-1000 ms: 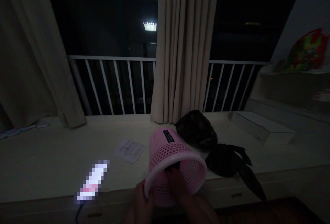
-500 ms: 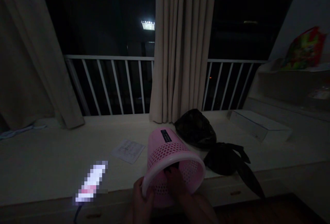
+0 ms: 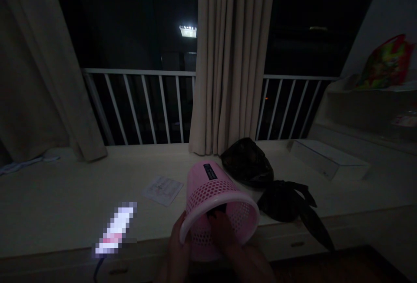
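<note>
A pink perforated waste basket [image 3: 208,189] lies tilted on its side at the front edge of a pale window ledge [image 3: 65,200], its mouth facing me. My left hand [image 3: 178,248] grips the basket's rim on the left side. My right hand [image 3: 224,233] reaches into the basket's mouth, fingers curled around something dark that I cannot make out. A dark label sits on the basket's upper wall.
Two black plastic bags [image 3: 247,161] [image 3: 286,205] lie right of the basket. A paper sheet [image 3: 163,189] and a blurred bright object [image 3: 115,231] lie to its left. A white box [image 3: 325,163] sits at right. Curtain [image 3: 228,57] and window railing [image 3: 140,100] stand behind.
The view has shifted slightly. My left hand has slid a little up along the basket rim; the right hand stays inside the basket.
</note>
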Demonstrator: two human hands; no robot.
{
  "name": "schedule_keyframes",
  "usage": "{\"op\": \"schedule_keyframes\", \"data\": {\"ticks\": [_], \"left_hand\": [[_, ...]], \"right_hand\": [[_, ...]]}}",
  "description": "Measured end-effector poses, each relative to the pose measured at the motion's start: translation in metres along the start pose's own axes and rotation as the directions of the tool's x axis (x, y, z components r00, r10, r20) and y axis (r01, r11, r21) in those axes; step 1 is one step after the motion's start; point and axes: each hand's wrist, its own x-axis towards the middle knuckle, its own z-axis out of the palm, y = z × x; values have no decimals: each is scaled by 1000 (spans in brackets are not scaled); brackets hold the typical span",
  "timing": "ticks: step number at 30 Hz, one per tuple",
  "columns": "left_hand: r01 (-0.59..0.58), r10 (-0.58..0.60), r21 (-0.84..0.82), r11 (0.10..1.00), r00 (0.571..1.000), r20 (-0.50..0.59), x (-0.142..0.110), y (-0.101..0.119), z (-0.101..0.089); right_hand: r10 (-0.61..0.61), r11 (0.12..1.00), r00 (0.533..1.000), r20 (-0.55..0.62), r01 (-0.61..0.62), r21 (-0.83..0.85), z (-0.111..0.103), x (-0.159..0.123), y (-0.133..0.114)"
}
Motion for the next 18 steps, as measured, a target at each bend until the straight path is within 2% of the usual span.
{"op": "schedule_keyframes", "data": {"ticks": [4, 8, 11, 14, 18], "left_hand": [[73, -72, -23, 997, 996, 57, -3, -2, -5], [127, -125, -36, 991, 991, 48, -7, 3, -7], [158, -157, -40, 987, 987, 25, -10, 11, -7], [169, -169, -29, 985, 986, -3, -11, 15, -8], [169, -170, -6, 986, 985, -12, -9, 14, -10]], "right_hand": [[32, 999, 999, -37, -32, 2, 4, -3, 1], [62, 998, 993, -98, -65, -23, 5, -17, 3], [49, 998, 994, -95, -52, -28, 1, -27, -3], [-21, 1000, 998, -53, 21, -9, -8, -37, -20], [-123, 990, 992, -25, 124, 70, -21, -58, -56]]}}
